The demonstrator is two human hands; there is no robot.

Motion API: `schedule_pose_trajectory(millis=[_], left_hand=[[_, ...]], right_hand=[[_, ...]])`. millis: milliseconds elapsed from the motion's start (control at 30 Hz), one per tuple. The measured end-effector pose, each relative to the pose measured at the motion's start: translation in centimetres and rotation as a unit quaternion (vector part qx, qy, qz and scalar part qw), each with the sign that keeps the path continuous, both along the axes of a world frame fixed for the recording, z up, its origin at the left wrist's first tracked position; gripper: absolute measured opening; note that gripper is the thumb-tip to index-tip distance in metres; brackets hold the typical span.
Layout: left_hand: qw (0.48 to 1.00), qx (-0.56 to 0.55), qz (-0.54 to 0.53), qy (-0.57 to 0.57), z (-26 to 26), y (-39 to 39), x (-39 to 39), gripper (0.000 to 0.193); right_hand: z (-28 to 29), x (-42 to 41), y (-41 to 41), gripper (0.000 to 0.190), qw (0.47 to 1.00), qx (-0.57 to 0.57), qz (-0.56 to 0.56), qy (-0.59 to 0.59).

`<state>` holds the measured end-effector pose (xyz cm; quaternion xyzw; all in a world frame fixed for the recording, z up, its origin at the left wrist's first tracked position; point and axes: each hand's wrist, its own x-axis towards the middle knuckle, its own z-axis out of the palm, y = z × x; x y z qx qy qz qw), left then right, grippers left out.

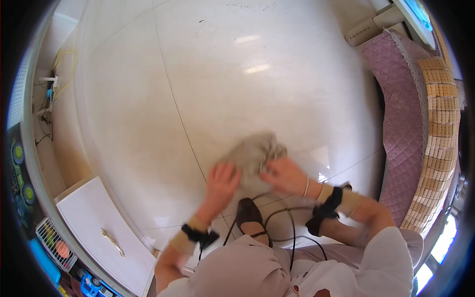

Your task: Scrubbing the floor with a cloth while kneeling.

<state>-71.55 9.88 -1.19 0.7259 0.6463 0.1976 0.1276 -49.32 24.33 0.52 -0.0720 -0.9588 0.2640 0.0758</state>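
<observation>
A crumpled grey-beige cloth (252, 148), blurred, is low over the pale tiled floor (222, 92) in front of my feet. My right hand (285, 176) has its fingers curled into the bunched right part of the cloth. At the cloth's left edge is my left hand (222, 182), fingertips bent downward; blur hides whether they pinch the fabric. Both wrists wear tan bands with black straps, and a thin bracelet circles the right one.
Black cables (293, 230) loop between my dark shoes (249, 215). To the left stands a white cabinet drawer front (107, 237), with wires (50, 92) beyond it. On the right is a seat with a pink quilted cover (402, 111) and a bamboo-tile mat (439, 122).
</observation>
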Motion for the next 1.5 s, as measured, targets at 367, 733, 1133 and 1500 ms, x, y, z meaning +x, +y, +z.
schedule_pose_trajectory(millis=[367, 733, 1133, 1500], left_hand=[[0.995, 0.056, 0.072, 0.044, -1.8, 20.4, -10.7, 0.019], [0.979, 0.067, 0.156, -0.109, 5.3, 16.9, -7.3, 0.048], [0.989, 0.075, 0.123, -0.045, 5.0, 8.2, -4.7, 0.061], [0.995, -0.045, -0.068, -0.057, 4.6, 4.1, 2.8, 0.071]], right_hand=[[-3.7, -14.7, 15.3, 0.053, 0.995, 0.042, -0.091, -0.004], [6.0, -14.3, 15.3, 0.051, 0.963, -0.238, -0.098, 0.077], [4.1, 1.1, 10.4, 0.046, 0.917, -0.274, -0.2, -0.208], [3.7, 1.3, 4.6, 0.073, 0.992, -0.022, -0.027, -0.117]])
